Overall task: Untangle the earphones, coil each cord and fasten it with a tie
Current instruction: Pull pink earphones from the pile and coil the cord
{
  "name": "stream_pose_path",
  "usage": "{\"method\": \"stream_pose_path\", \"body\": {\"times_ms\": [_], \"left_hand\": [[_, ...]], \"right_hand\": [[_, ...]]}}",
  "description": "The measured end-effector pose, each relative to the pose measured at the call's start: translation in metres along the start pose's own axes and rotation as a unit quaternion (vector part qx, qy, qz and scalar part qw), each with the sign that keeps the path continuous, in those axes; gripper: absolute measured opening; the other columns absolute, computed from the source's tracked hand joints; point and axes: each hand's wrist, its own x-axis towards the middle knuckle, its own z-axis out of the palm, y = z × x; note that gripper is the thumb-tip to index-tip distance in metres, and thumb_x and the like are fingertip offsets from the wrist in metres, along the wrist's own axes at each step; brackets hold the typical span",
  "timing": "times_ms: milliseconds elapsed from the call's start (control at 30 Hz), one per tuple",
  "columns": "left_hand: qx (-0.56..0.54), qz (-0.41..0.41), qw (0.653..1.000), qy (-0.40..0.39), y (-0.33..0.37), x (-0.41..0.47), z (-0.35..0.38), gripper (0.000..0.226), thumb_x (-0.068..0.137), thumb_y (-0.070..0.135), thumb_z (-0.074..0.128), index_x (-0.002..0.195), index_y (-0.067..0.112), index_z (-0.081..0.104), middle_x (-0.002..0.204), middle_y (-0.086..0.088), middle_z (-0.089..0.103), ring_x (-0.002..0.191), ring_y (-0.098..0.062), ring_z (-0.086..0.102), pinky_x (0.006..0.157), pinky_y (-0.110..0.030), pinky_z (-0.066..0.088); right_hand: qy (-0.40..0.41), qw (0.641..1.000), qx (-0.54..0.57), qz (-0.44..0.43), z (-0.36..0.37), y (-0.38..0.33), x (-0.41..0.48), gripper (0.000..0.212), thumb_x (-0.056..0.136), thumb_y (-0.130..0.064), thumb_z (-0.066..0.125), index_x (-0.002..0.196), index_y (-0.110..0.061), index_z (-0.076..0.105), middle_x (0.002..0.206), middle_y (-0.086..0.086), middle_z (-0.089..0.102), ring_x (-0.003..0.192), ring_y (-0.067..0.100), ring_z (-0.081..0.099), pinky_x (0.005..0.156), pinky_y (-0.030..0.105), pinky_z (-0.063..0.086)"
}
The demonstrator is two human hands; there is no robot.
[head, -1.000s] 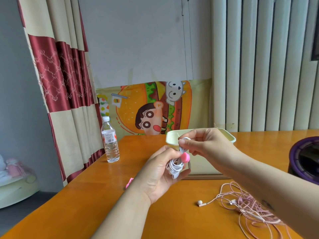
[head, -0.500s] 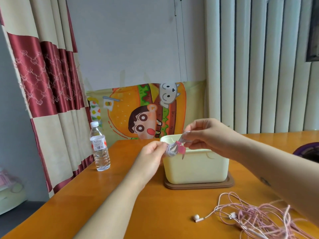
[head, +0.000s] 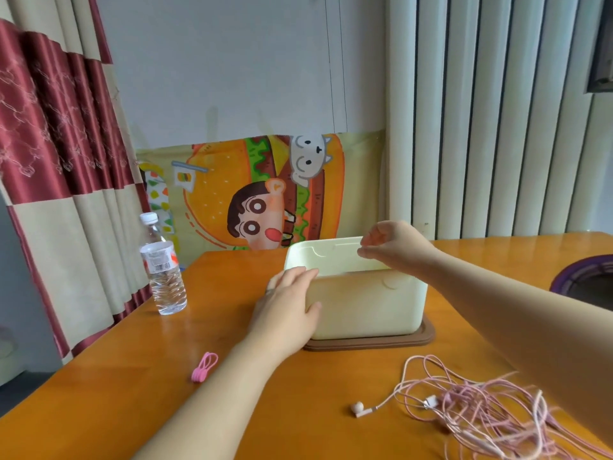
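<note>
Earphones (head: pixel 447 398) are in neither hand. We see the left hand (head: pixel 288 303) laid flat on the left front corner of the cream box (head: pixel 365 303), fingers straight on the wall and thumb on the front. We judge it is steadying the box. The right hand (head: pixel 391 247) hangs over the box opening at the far rim, fingers loosely curled with the tips a little apart. Nothing shows between them, and the inside of the box is hidden from us.

The box stands on a brown base (head: pixel 371 344), which may be its lid. The pink earphones lie near the right forearm on the tabletop (head: pixel 99 410) in a loose tangle, not yet coiled, with one earbud (head: pixel 357 407) trailing left. A pink tie (head: pixel 204 366) waits left of the left forearm, within reach for the next cord.

Further left stands a water bottle (head: pixel 162 277) whose label print is too small to read. The cartoon burger poster (head: pixel 265 194) behind shows no readable words.
</note>
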Motion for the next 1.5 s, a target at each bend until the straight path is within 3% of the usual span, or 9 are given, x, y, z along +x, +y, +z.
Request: {"method": "stream_pose_path", "body": {"times_ms": [267, 467, 633, 700, 833, 1033, 1233, 1333, 1500], "left_hand": [[-0.056, 0.044, 0.997, 0.044, 0.027, -0.026, 0.008, 0.032, 0.094, 0.02, 0.052, 0.126, 0.025, 0.055, 0.139, 0.009, 0.042, 0.127, -0.015, 0.039, 0.105, -0.028, 0.033], [-0.108, 0.111, 0.983, -0.098, 0.062, -0.063, 0.035, 0.024, 0.094, 0.017, 0.053, 0.114, 0.022, 0.065, 0.115, 0.009, 0.064, 0.107, -0.005, 0.056, 0.09, -0.018, 0.042], [-0.11, 0.137, 0.972, -0.157, 0.089, -0.086, 0.055, 0.04, 0.092, 0.02, 0.055, 0.13, 0.031, 0.054, 0.129, 0.013, 0.052, 0.118, -0.005, 0.048, 0.089, -0.012, 0.035], [-0.09, 0.13, 0.965, -0.209, 0.097, -0.091, 0.062, 0.044, 0.09, 0.024, 0.055, 0.132, 0.036, 0.051, 0.131, 0.013, 0.05, 0.12, -0.007, 0.047, 0.098, -0.02, 0.037], [-0.003, 0.136, 0.969, -0.207, 0.1, -0.097, 0.072, 0.024, 0.093, 0.032, 0.052, 0.116, 0.032, 0.061, 0.114, 0.005, 0.055, 0.112, -0.017, 0.05, 0.096, -0.038, 0.042], [-0.106, 0.105, 0.986, -0.069, 0.08, -0.092, 0.056, 0.022, 0.098, 0.022, 0.046, 0.098, 0.018, 0.068, 0.097, 0.003, 0.065, 0.095, -0.016, 0.058, 0.082, -0.031, 0.044], [-0.213, 0.009, 0.974, 0.076, 0.058, -0.084, 0.009, 0.026, 0.099, 0.017, 0.043, 0.094, 0.028, 0.066, 0.084, 0.003, 0.068, 0.065, -0.014, 0.059, 0.054, -0.012, 0.041], [-0.276, -0.057, 0.951, 0.131, 0.042, -0.079, -0.021, 0.028, 0.1, 0.019, 0.04, 0.09, 0.024, 0.065, 0.067, 0.004, 0.058, 0.07, -0.016, 0.058, 0.063, -0.025, 0.041], [-0.38, -0.165, 0.905, 0.096, 0.019, -0.08, -0.055, 0.028, 0.101, 0.02, 0.04, 0.093, 0.024, 0.067, 0.097, 0.003, 0.068, 0.093, -0.012, 0.063, 0.079, -0.029, 0.046]], "right_hand": [[-0.087, 0.983, -0.089, -0.134, -0.025, -0.011, -0.058, 0.012, 0.086, -0.021, 0.065, 0.095, -0.015, 0.07, 0.087, -0.008, 0.068, 0.08, 0.007, 0.065, 0.081, 0.028, 0.055], [-0.357, 0.887, -0.279, -0.088, -0.046, 0.003, -0.113, 0.022, 0.091, -0.032, 0.06, 0.11, -0.024, 0.068, 0.106, -0.006, 0.071, 0.092, 0.009, 0.067, 0.09, 0.027, 0.052], [-0.437, 0.837, -0.324, -0.05, -0.063, 0.026, -0.147, 0.036, 0.087, -0.029, 0.066, 0.122, -0.022, 0.061, 0.119, -0.008, 0.065, 0.101, 0.006, 0.058, 0.088, 0.018, 0.044], [-0.443, 0.833, -0.331, -0.037, -0.068, 0.037, -0.158, 0.042, 0.084, -0.029, 0.07, 0.124, -0.022, 0.06, 0.12, -0.006, 0.064, 0.104, 0.01, 0.059, 0.088, 0.02, 0.045], [-0.403, 0.843, -0.353, -0.048, -0.063, 0.056, -0.172, 0.038, 0.086, -0.028, 0.068, 0.123, -0.023, 0.061, 0.119, -0.005, 0.064, 0.102, 0.013, 0.059, 0.085, 0.021, 0.045], [-0.276, 0.915, -0.284, -0.071, -0.052, 0.058, -0.171, 0.027, 0.097, -0.031, 0.05, 0.104, -0.013, 0.069, 0.09, 0.0, 0.066, 0.072, 0.012, 0.057, 0.064, 0.02, 0.045], [-0.091, 0.985, -0.12, -0.084, -0.043, 0.029, -0.149, 0.021, 0.096, -0.02, 0.05, 0.093, -0.016, 0.071, 0.075, -0.004, 0.065, 0.064, 0.011, 0.06, 0.061, 0.022, 0.048], [-0.02, 0.988, -0.104, -0.113, -0.04, 0.01, -0.136, 0.021, 0.095, -0.021, 0.052, 0.096, -0.013, 0.072, 0.068, -0.003, 0.06, 0.058, 0.009, 0.051, 0.049, 0.014, 0.038], [0.066, 0.993, 0.05, -0.079, -0.05, -0.01, -0.119, 0.025, 0.095, -0.025, 0.053, 0.093, -0.009, 0.072, 0.059, 0.0, 0.049, 0.049, 0.01, 0.038, 0.043, 0.016, 0.031]]}}
